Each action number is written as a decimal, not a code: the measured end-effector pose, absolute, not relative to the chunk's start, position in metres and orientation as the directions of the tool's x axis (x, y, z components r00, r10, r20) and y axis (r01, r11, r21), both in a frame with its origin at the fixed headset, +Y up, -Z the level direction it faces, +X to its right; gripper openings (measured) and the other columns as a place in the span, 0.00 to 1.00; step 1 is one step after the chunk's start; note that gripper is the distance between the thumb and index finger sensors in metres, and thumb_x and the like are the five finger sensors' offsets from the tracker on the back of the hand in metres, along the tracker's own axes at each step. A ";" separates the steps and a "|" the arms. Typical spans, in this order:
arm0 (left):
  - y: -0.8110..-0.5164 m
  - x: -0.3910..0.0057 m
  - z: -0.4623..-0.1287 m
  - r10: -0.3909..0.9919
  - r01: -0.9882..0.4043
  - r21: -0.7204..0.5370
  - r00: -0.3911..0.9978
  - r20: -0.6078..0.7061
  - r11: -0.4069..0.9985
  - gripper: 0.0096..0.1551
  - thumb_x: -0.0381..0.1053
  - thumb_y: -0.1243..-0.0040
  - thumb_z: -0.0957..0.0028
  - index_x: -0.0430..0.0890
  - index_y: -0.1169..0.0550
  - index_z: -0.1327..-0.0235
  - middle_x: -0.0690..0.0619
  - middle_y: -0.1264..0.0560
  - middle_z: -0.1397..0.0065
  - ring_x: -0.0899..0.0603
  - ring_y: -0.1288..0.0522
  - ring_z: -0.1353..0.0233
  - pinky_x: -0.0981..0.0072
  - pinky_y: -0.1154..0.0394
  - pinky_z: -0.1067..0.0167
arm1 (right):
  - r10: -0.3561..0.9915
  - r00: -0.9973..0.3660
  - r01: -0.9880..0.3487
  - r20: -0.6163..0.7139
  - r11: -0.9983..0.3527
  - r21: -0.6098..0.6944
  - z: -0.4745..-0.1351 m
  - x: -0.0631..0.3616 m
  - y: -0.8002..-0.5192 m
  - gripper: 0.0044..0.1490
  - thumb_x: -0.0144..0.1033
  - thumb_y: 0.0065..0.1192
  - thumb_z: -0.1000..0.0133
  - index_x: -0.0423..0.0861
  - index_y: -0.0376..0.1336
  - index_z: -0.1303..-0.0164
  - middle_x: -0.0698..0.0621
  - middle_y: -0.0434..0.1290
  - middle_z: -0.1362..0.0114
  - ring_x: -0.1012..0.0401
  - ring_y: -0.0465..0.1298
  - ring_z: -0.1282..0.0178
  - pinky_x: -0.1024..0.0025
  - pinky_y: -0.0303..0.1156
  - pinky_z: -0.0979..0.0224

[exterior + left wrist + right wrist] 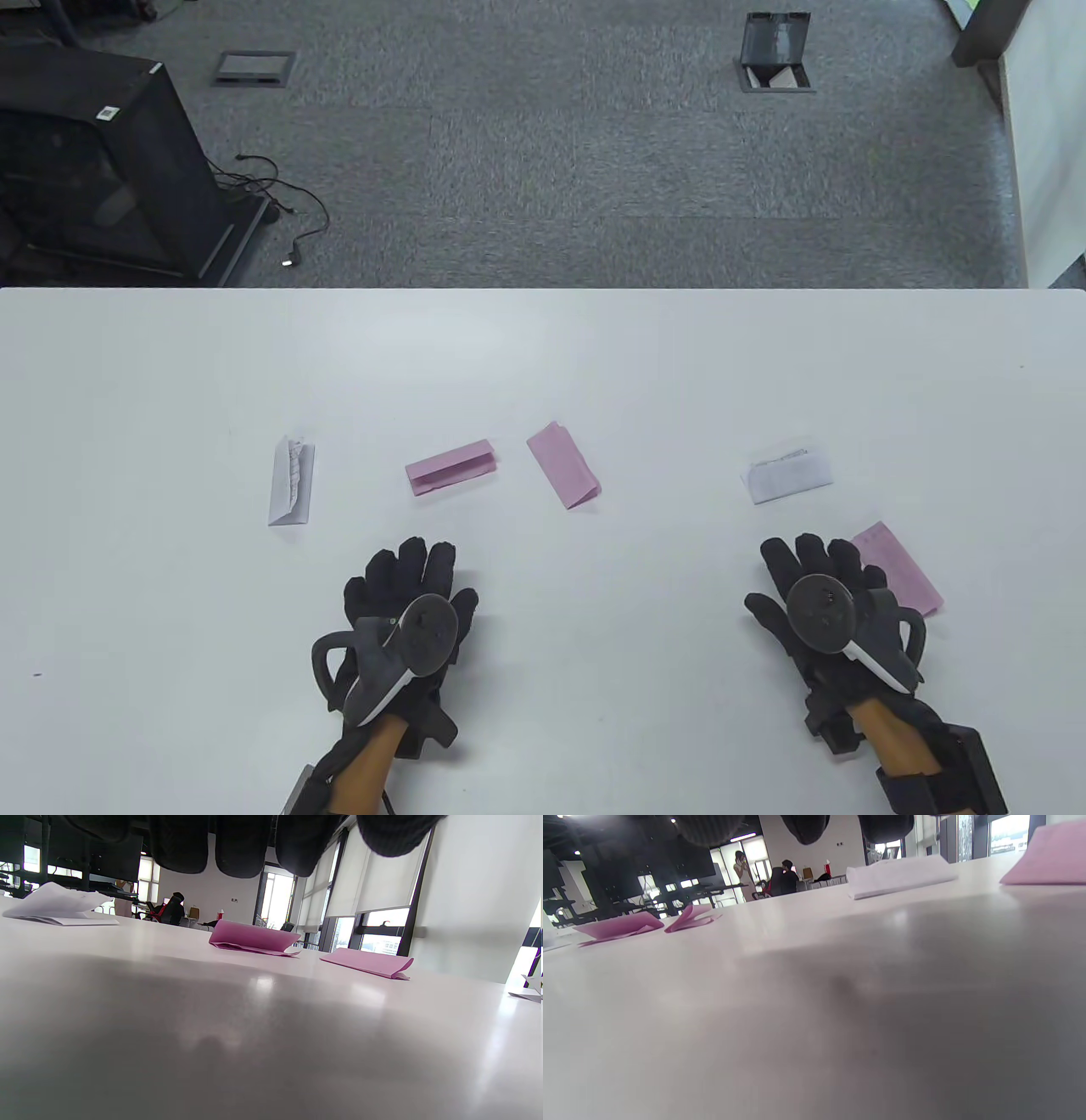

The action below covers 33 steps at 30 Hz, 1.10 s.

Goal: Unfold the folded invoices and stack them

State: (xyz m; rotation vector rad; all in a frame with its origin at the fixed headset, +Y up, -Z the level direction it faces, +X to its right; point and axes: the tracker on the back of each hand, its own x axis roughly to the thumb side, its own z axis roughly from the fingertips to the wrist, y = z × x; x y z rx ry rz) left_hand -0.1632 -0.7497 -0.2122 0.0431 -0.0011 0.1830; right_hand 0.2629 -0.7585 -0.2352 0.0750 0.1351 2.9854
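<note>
Both hands flat on white table point(170, 382), fingers straight, holding nothing. Folded pink paper invoice point(901, 567) lies touching right hand point(819, 594) on its outer side, long axis diagonal toward near-right corner; left hand point(407, 607) well apart.

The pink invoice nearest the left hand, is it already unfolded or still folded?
Folded. The pink invoice lies doubled over, its layers gaping at one end in the left wrist view; neither hand touches it.

Left hand point(407, 594) and right hand point(814, 586) in black knit gloves, grey disc-topped tracker with loop and white edge stripe on each back, black wrist straps, black box at right forearm.
</note>
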 end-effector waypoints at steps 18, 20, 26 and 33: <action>-0.754 -0.167 -0.211 0.224 -0.224 0.000 0.973 0.049 0.975 0.36 0.64 0.50 0.43 0.53 0.33 0.22 0.42 0.34 0.15 0.28 0.37 0.19 0.25 0.43 0.28 | 0.037 -0.999 -0.032 0.031 -0.987 0.159 -0.327 0.149 -0.738 0.46 0.63 0.47 0.48 0.53 0.52 0.20 0.39 0.59 0.19 0.34 0.56 0.21 0.29 0.50 0.26; -0.754 -0.167 -0.211 0.231 -0.231 0.001 0.972 0.045 0.973 0.36 0.64 0.50 0.43 0.53 0.32 0.22 0.42 0.34 0.15 0.28 0.37 0.20 0.25 0.43 0.28 | 0.044 -0.999 -0.040 0.018 -0.985 0.166 -0.339 0.132 -0.739 0.46 0.64 0.47 0.48 0.53 0.51 0.20 0.39 0.58 0.18 0.34 0.55 0.21 0.28 0.49 0.26; -0.754 -0.166 -0.210 0.226 -0.226 -0.001 0.973 0.051 0.974 0.36 0.64 0.50 0.43 0.53 0.32 0.22 0.42 0.33 0.16 0.28 0.37 0.20 0.26 0.42 0.28 | 0.033 -0.999 -0.039 -0.031 -0.978 0.206 -0.363 0.085 -0.758 0.54 0.68 0.46 0.49 0.51 0.43 0.17 0.37 0.51 0.16 0.33 0.49 0.19 0.26 0.46 0.26; -0.756 -0.164 -0.213 0.225 -0.224 -0.013 0.973 0.052 0.974 0.36 0.64 0.50 0.43 0.53 0.32 0.22 0.42 0.33 0.16 0.28 0.37 0.20 0.26 0.43 0.28 | 0.057 -0.997 -0.067 -0.053 -0.973 0.220 -0.378 0.060 -0.777 0.53 0.65 0.50 0.48 0.46 0.45 0.19 0.37 0.52 0.17 0.33 0.49 0.19 0.26 0.47 0.26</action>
